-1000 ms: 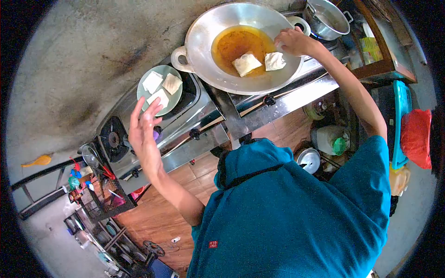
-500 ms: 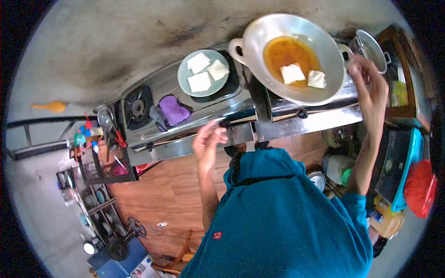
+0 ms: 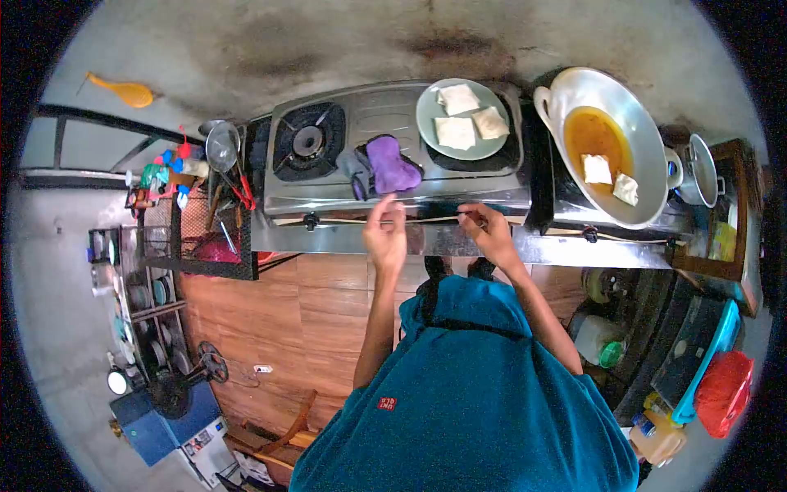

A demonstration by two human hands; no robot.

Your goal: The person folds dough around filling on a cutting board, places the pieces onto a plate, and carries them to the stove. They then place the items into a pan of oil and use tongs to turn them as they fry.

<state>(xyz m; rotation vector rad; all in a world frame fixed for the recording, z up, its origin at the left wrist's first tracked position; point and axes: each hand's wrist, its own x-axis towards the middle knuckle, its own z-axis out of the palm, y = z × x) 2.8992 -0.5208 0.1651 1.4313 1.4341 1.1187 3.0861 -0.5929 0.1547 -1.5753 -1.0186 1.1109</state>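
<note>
My left hand (image 3: 385, 234) is at the front edge of the stove, fingers partly stretched and nothing in them. Its fingertips come right to the lower edge of a purple and grey cloth (image 3: 393, 166) lying on the stove top. My right hand (image 3: 490, 234) hovers by the stove's front panel, fingers loosely bent and apart, fingertips overlapping a dark knob there. Behind it a pale green plate (image 3: 428, 135) with three white square wrapped pieces (image 3: 455, 133) rests over the right burner. Two similar pieces (image 3: 597, 169) lie in brown oil in a large metal wok (image 3: 566, 90).
A bare gas burner (image 3: 308, 142) is at the stove's left. Strainers (image 3: 222, 148) and utensils hang over a black mesh rack (image 3: 193, 217) at left. A metal pot (image 3: 698, 176) stands right of the wok, beside a wooden cabinet (image 3: 730, 213). A red bag (image 3: 725, 394) is lower right.
My right hand has left the wok's right handle and come in front of the stove, close to my left hand. The view has swung right to left, and my left hand is now nearer the cloth.
</note>
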